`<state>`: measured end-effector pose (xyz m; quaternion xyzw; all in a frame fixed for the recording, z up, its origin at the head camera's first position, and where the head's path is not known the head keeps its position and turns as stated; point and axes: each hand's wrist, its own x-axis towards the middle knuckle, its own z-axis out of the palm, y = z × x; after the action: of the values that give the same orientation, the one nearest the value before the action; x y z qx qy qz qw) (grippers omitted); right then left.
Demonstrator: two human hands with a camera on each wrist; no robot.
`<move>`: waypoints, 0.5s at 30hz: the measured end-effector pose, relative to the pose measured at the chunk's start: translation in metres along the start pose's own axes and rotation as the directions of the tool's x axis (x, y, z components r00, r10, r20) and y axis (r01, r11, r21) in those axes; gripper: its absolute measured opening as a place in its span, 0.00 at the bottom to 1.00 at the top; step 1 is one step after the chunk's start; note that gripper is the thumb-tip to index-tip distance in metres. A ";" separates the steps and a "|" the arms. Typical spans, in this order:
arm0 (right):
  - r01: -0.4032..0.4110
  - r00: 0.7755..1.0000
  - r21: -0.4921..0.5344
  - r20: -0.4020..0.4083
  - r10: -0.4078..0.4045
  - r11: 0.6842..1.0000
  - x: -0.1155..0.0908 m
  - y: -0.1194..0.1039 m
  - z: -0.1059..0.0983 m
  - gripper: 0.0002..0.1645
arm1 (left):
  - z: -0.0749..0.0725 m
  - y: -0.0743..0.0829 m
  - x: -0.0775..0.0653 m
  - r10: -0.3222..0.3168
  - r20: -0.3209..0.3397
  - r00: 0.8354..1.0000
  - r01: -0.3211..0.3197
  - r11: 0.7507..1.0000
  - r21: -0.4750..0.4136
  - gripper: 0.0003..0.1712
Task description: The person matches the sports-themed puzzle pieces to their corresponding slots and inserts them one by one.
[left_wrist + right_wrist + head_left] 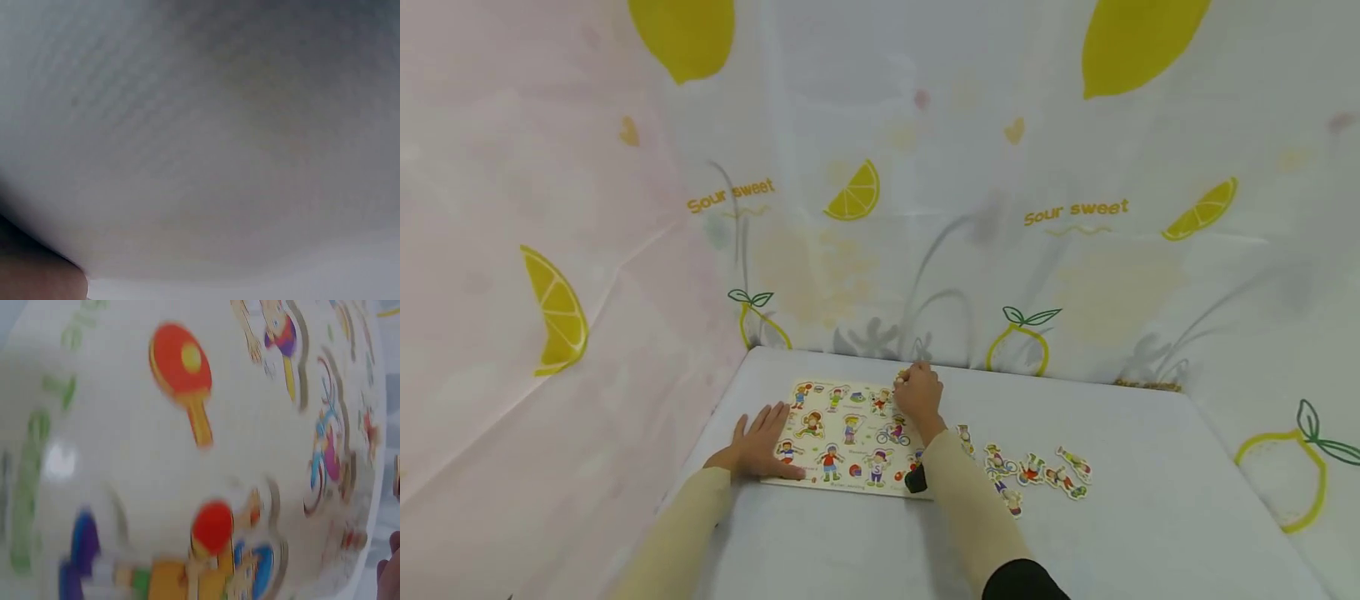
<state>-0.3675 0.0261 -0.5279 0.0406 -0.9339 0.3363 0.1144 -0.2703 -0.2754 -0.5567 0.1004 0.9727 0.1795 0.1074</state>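
A pale puzzle board printed with sport figures lies flat on the white table. Resting on its left edge is my left hand, fingers spread and thumb along the front left corner. My right hand, fingers curled, is at the board's far right corner and pinches a small figure puzzle piece, mostly hidden by the fingers. That piece and a fingertip just enter the right wrist view. There, the board fills most of the picture, with a red table tennis bat printed on it.
Several loose figure pieces lie in a group right of the board, partly behind the right forearm. The white table meets a lemon-print cloth at the back and left. The left wrist view is mostly blurred pale fabric.
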 end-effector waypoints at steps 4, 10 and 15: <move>0.047 0.998 0.049 0.044 -0.049 0.998 -0.008 -0.023 0.024 0.06 | 0.000 -0.001 -0.002 0.000 0.001 1.000 0.000 1.000 -0.008 0.85; 0.101 0.990 0.111 0.089 -0.111 0.989 -0.013 -0.043 0.049 0.08 | -0.003 0.004 -0.001 -0.002 0.004 1.000 0.002 1.000 0.008 0.84; 0.105 0.986 0.093 0.120 -0.116 0.990 -0.015 -0.056 0.061 0.09 | -0.003 0.004 0.000 -0.032 0.016 0.999 0.031 0.998 0.046 0.83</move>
<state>-0.3561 -0.0557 -0.5427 0.1181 -0.9201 0.3665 0.0724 -0.2704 -0.2723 -0.5527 0.0890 0.9771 0.1545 0.1161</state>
